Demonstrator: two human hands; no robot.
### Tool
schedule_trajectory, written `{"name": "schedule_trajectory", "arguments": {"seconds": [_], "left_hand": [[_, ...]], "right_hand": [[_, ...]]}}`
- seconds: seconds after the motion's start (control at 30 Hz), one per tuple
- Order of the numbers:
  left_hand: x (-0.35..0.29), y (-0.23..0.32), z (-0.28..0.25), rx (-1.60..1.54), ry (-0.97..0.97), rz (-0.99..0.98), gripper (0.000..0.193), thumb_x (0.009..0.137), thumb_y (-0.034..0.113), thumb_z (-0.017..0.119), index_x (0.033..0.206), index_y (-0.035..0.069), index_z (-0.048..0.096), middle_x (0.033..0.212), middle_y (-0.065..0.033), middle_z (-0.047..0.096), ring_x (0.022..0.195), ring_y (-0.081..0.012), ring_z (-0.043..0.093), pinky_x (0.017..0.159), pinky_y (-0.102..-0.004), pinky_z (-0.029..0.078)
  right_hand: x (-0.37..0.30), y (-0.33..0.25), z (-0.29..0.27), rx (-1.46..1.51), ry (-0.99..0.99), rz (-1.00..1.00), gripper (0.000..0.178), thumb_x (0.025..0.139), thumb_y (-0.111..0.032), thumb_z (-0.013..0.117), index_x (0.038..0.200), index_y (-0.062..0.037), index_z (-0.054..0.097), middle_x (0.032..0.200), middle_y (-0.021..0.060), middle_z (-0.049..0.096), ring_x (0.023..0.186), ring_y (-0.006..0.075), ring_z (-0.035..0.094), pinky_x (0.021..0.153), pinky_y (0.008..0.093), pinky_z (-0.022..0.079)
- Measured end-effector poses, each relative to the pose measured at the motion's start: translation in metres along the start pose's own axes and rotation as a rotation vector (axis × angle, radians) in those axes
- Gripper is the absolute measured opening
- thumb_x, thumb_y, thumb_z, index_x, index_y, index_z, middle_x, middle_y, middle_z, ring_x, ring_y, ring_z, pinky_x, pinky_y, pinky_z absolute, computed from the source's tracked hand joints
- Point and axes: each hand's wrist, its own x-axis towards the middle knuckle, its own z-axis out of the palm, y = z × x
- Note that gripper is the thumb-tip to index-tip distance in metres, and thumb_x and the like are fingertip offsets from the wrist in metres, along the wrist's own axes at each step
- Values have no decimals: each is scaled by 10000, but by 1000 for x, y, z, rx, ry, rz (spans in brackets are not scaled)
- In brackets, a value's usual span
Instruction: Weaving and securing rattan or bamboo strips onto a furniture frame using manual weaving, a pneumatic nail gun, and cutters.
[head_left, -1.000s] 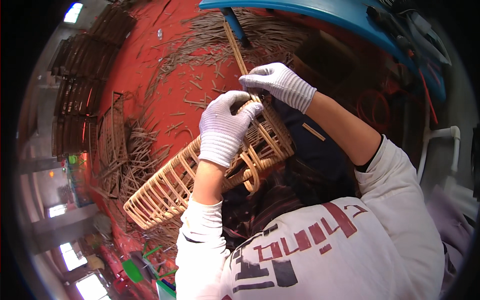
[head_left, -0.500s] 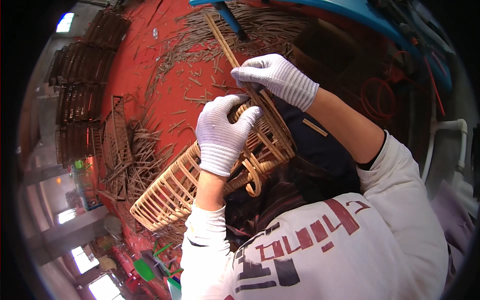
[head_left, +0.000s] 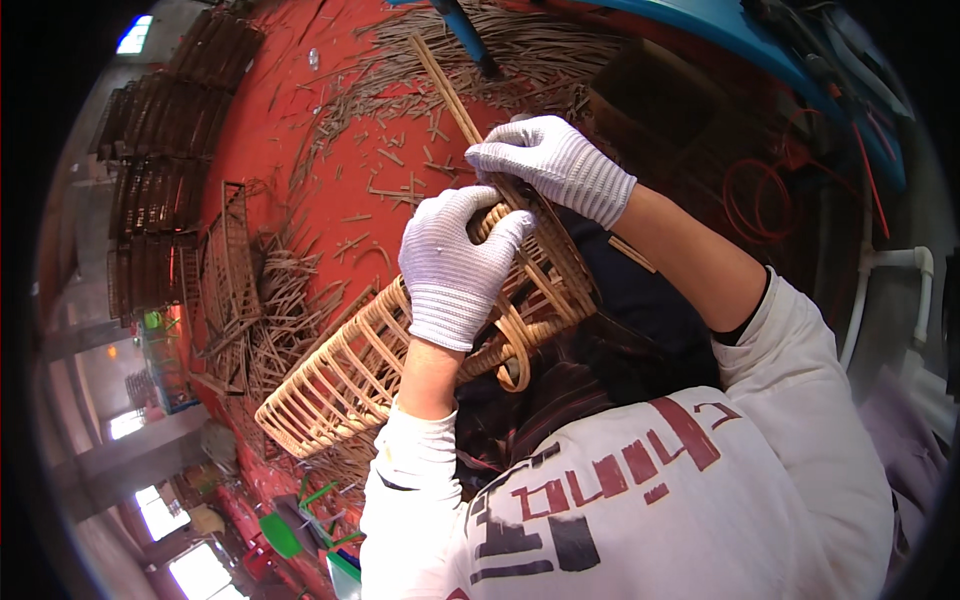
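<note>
A woven rattan basket frame [head_left: 325, 391] lies slanted across my lap, its slatted side reaching toward the lower left. My left hand [head_left: 450, 262], in a white striped knit glove, is closed round a wrapped bar at the frame's upper end. Just beyond it, my right hand [head_left: 555, 165], gloved alike, pinches long flat cane strips [head_left: 445, 90] that stick out toward the upper left. Where the strips meet the frame is partly hidden by my fingers. A curved cane loop [head_left: 514, 352] hangs at the frame's near side.
Cane scraps [head_left: 385, 190] litter the red floor [head_left: 290, 120], with a heap of strips [head_left: 540, 50] beyond. Dark woven frames [head_left: 155, 190] stand stacked at the left. A blue table edge [head_left: 700, 35], a coiled red hose [head_left: 757, 200] and a white pipe [head_left: 900, 258] are at the right.
My left hand and the basket frame have shifted slightly to the right. The right hand has dipped a little, still pinching the strips.
</note>
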Motion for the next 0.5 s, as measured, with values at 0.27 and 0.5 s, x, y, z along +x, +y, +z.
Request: {"name": "schedule_trajectory", "arguments": {"seconds": [0.27,0.5], "left_hand": [[-5,-7,4,-330,117,-46,176,834,72,762,1004,30,743,888,-58,721,815,-127,669,767,-290,529],[-6,7,14,-663,228,-38,118,792,-55,756,883,7,712,894,-91,709,816,-175,664,792,-291,534]], "right_hand": [[-6,-40,-10,63,65,-332,234,986,-223,651,1060,-28,758,851,25,729,748,79,652,724,246,545],[-45,11,-154,-228,545,-197,185,976,-144,614,1027,-19,739,895,33,727,800,98,642,745,260,526]]}}
